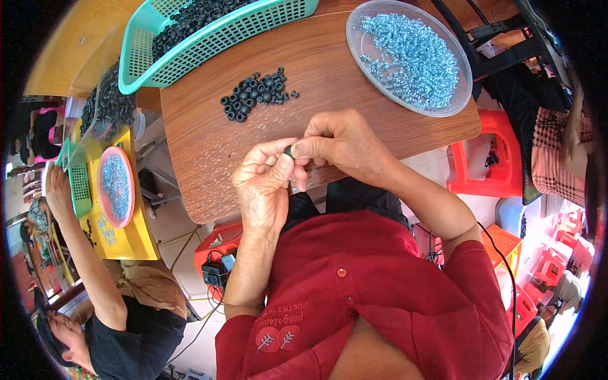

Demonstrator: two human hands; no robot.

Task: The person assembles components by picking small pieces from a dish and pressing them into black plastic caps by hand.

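1. The black part (288, 151) is pinched by the grips of the left hand (261, 174) and right hand (347, 143), above the surface (329, 69) near its near edge.
2. Being small, it could be dropped past that edge if the pinch is slackened.
3. The loose pile (254, 94) could be scattered by brushing knuckles.

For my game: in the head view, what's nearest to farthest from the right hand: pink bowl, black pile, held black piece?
1. Held black piece: at the right hand
2. Black pile: ahead, left
3. Pink bowl: far left
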